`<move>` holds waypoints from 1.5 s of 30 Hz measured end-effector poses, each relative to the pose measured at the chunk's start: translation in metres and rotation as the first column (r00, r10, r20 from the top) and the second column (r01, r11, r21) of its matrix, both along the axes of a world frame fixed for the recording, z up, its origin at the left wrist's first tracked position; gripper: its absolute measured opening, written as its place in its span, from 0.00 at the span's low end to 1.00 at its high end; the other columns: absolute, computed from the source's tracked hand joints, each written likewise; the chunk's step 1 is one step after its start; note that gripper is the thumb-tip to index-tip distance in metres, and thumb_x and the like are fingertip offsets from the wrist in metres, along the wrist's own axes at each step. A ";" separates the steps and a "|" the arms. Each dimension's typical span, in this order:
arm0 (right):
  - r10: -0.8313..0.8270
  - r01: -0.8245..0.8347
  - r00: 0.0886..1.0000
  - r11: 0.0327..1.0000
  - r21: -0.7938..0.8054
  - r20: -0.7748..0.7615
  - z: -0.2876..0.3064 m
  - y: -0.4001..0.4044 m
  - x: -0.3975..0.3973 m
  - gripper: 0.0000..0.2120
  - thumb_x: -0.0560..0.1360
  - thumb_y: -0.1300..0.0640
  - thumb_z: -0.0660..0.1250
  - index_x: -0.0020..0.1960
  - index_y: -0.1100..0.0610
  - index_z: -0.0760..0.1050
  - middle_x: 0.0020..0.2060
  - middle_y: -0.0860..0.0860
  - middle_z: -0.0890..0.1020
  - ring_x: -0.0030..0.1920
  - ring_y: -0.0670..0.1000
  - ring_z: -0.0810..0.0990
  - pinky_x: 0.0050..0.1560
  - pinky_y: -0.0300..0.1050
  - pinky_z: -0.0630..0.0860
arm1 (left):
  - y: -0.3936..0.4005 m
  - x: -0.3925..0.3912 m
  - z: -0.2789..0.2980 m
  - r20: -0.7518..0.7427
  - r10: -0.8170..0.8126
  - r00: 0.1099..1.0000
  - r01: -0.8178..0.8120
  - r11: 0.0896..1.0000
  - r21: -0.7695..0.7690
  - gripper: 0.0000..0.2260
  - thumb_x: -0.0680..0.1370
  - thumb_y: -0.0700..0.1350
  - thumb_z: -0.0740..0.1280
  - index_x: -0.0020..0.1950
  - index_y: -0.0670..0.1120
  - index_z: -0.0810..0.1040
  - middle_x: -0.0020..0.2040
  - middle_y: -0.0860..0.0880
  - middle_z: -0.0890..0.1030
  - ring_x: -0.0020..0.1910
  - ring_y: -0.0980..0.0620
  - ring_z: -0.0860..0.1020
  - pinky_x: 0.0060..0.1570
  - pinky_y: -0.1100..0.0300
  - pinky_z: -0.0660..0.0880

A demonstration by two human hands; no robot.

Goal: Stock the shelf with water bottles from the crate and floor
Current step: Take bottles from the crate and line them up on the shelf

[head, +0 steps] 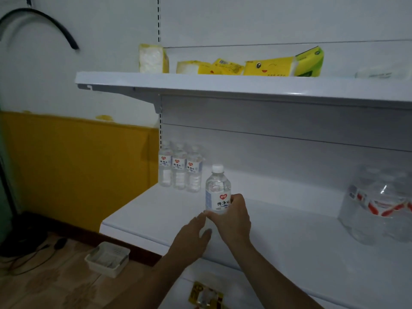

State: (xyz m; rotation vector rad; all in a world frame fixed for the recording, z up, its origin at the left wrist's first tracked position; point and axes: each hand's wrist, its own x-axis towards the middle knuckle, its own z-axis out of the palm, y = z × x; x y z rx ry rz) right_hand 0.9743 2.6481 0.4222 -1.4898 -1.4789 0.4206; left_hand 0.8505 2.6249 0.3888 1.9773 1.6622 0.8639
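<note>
A clear water bottle (217, 188) with a white cap and a red-marked label stands upright over the middle white shelf (142, 210). My right hand (231, 217) grips its lower half. My left hand (192, 237) is just left of the bottle's base with fingers straight, touching or nearly touching it. Three matching bottles (179, 169) stand in a row at the shelf's back left corner, with more behind them.
A wrapped pack of bottles (379, 208) sits at the shelf's right. The upper shelf (200, 82) carries yellow tissue packs (269, 66). A small white basket (108, 258) and cables lie on the wooden floor at left. A yellow packet (206, 295) lies lower down.
</note>
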 end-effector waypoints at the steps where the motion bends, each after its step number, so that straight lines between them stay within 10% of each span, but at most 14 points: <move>1: -0.015 0.015 1.000 1.000 0.002 0.000 -0.003 0.009 0.000 0.31 0.61 0.43 0.80 0.52 0.51 0.65 0.46 0.45 0.76 0.45 0.47 0.77 0.36 0.40 0.69 | 0.002 0.001 -0.008 -0.101 0.011 0.995 -0.015 0.999 -0.041 0.24 0.82 0.54 0.55 0.77 0.48 0.57 0.75 0.49 0.63 0.73 0.53 0.63 0.69 0.65 0.56; 10: -0.087 0.092 0.991 0.994 0.053 -0.098 -0.025 0.116 -0.012 0.32 0.61 0.47 0.82 0.49 0.52 0.62 0.49 0.50 0.75 0.49 0.54 0.78 0.41 0.45 0.73 | 0.045 0.008 -0.031 -0.451 0.005 0.893 -0.038 0.997 -0.065 0.29 0.80 0.60 0.52 0.77 0.48 0.55 0.77 0.50 0.59 0.75 0.50 0.56 0.73 0.57 0.55; 24: -0.161 0.159 0.987 0.971 0.179 -0.005 -0.046 0.265 -0.056 0.40 0.60 0.44 0.81 0.61 0.61 0.66 0.58 0.56 0.74 0.60 0.57 0.75 0.52 0.55 0.77 | 0.048 0.006 -0.045 -0.401 0.115 0.909 -0.074 0.990 0.117 0.28 0.78 0.63 0.52 0.77 0.56 0.56 0.76 0.62 0.57 0.75 0.59 0.53 0.70 0.64 0.51; 45: -0.298 0.291 0.954 0.945 0.152 0.022 -0.047 0.267 -0.072 0.46 0.55 0.34 0.79 0.60 0.60 0.66 0.56 0.54 0.74 0.58 0.54 0.75 0.50 0.54 0.79 | 0.047 0.006 -0.048 -0.415 0.122 0.902 -0.076 0.989 0.125 0.29 0.77 0.64 0.49 0.76 0.57 0.55 0.76 0.63 0.57 0.75 0.60 0.53 0.71 0.62 0.52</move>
